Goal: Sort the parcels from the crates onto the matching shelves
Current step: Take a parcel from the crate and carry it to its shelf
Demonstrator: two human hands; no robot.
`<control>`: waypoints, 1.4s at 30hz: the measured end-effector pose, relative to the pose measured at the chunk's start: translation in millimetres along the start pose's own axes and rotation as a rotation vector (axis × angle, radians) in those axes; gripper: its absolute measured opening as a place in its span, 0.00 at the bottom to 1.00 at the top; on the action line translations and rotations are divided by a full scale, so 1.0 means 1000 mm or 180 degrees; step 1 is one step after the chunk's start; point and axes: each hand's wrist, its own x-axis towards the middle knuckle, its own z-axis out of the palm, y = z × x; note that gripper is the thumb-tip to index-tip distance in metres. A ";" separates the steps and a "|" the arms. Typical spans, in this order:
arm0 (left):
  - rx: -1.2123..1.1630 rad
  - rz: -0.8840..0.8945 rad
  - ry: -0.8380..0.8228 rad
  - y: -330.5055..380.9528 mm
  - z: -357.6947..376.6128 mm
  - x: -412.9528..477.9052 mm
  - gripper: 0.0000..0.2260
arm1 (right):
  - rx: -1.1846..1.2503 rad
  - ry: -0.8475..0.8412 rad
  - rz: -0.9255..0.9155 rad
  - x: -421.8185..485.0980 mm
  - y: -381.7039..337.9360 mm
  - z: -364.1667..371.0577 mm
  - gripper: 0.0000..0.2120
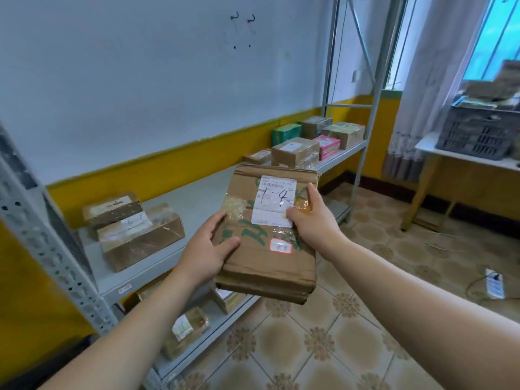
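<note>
One flat brown cardboard parcel (261,268) is held in the air in front of the grey metal shelf unit, its near end over the tiled floor (309,347) and its far end over the shelf board's (202,192) front edge. A white label (274,201) on its top face carries a handwritten "1-4", and a small red-edged sticker (280,246) sits nearer the person.

The left hand (205,251) grips the parcel's left edge, thumb laid across the top face. The right hand (312,218) grips the right edge, its thumb pressing the label's lower corner and its fingers curled round the side.

On the shelf board, two taped brown boxes (140,237) lie at the left end, one resting partly on the other. At the far end stands a cluster: brown cartons (295,152), a pink box (327,146) and a green box (286,133). More small parcels (187,325) lie on the lower board.

To the right, a grey plastic crate (478,133) loaded with parcels stands on a white table (427,147) by the curtained window. A power strip (494,282) lies on the floor.
</note>
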 end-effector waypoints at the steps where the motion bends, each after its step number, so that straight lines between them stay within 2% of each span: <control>1: -0.0019 -0.0009 -0.0005 -0.003 0.000 0.018 0.27 | -0.0013 0.0007 0.0006 0.018 -0.002 0.005 0.39; 12: -0.0023 -0.0209 -0.0034 -0.035 -0.002 0.170 0.27 | -0.0127 -0.0194 0.0043 0.176 -0.018 0.049 0.38; 27: 0.0239 -0.1277 0.0632 -0.104 0.010 0.314 0.29 | -0.0668 -0.1402 -0.0334 0.394 -0.016 0.156 0.38; 36: 0.0448 -0.1712 0.0546 -0.145 0.004 0.351 0.31 | -0.0846 -0.1950 -0.0163 0.448 -0.003 0.224 0.38; 42: 0.0412 -0.1678 0.0479 -0.176 -0.013 0.390 0.32 | -0.0879 -0.1783 -0.0058 0.473 -0.008 0.255 0.37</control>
